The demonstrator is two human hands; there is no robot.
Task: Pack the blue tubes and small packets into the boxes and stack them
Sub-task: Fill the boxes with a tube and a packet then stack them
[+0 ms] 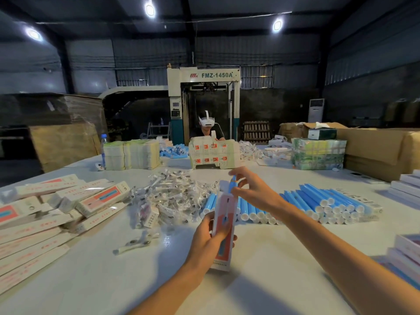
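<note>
My left hand [210, 237] grips a long white and pink box [223, 226] upright over the white table [261, 258]. My right hand [251, 188] pinches the top of a blue tube [233, 183] that stands in the box's open upper end. Behind the box lies a row of blue tubes [322, 203] with white caps. A heap of small clear packets [172, 196] sits left of centre. Packed boxes [56, 205] lie piled at the left.
A loose packet [134, 245] lies near the front left. Flat box blanks [130, 154] and a printed stack [214, 154] stand at the far side, where a person in a headset sits. Cardboard cartons [375, 148] and flat packs [406, 251] fill the right.
</note>
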